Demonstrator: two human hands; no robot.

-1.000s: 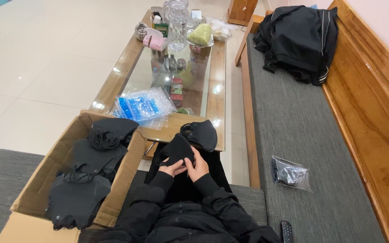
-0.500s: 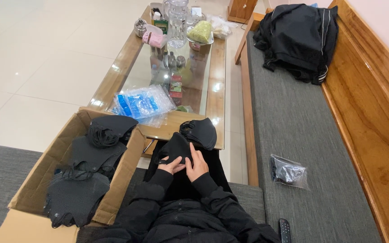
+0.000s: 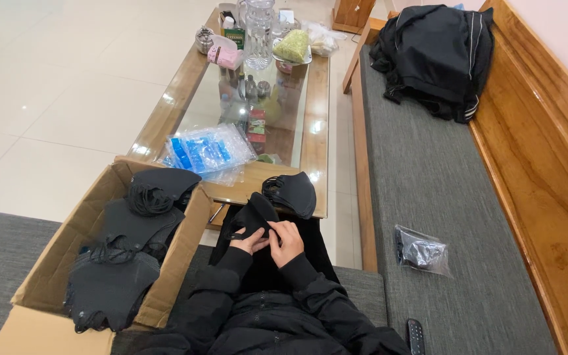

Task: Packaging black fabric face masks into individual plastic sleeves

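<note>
Both my hands work over my lap on a folded black face mask point(image 3: 256, 213). My left hand point(image 3: 250, 241) grips its lower edge from below. My right hand point(image 3: 287, 240) pinches it from the right side. A small stack of black masks point(image 3: 292, 192) lies just beyond it on the near edge of the glass-topped wooden coffee table point(image 3: 315, 151). To my left, an open cardboard box point(image 3: 54, 276) holds several black masks point(image 3: 129, 246) with tangled ear loops. My sleeves are black.
A clear bag of blue items point(image 3: 206, 151) lies on the table near the box. Jars, a glass pitcher point(image 3: 258, 33) and snacks crowd its far end. On the grey bench cushion sit a plastic-wrapped pack point(image 3: 421, 251), a black jacket point(image 3: 436, 56) and a remote point(image 3: 415, 336).
My hands have kept fingering the mask in my lap, shifting only slightly. The view has tilted a little; nothing else has moved.
</note>
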